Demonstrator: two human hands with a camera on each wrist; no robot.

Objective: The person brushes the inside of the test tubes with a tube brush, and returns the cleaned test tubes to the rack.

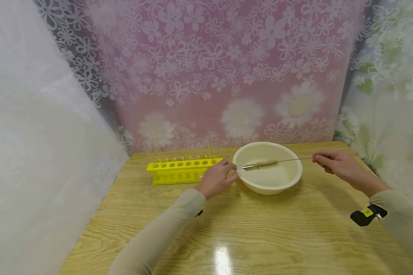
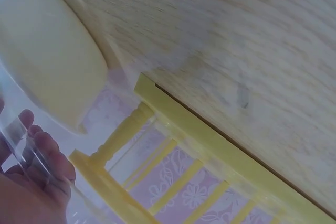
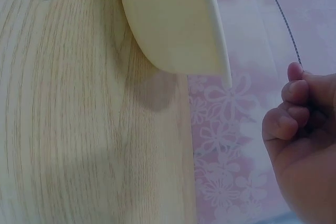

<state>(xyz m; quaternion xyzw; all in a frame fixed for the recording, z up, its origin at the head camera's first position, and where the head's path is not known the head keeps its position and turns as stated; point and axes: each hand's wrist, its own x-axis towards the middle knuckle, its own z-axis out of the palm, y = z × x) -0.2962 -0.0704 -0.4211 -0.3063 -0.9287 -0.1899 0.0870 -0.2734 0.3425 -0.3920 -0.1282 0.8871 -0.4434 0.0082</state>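
A clear glass test tube [image 1: 245, 167] is held in my left hand [image 1: 217, 178], beside the left rim of a cream plastic basin [image 1: 277, 188]. In the left wrist view the fingers curl around the tube [image 2: 32, 153]. My right hand [image 1: 340, 166], to the right of the basin, pinches the thin twisted-wire handle [image 3: 286, 19] of a test tube brush [image 1: 267, 163]. The brush's tan bristles lie level above the basin, their left end at the tube's mouth. How far the tip sits inside is hard to tell.
A yellow test tube rack [image 1: 184, 165] stands left of the basin, with several clear tubes [image 1: 210, 147] upright at its two ends. Wood-grain table [image 1: 261, 233] lies beneath; a pink flowered curtain [image 1: 206, 76] hangs behind.
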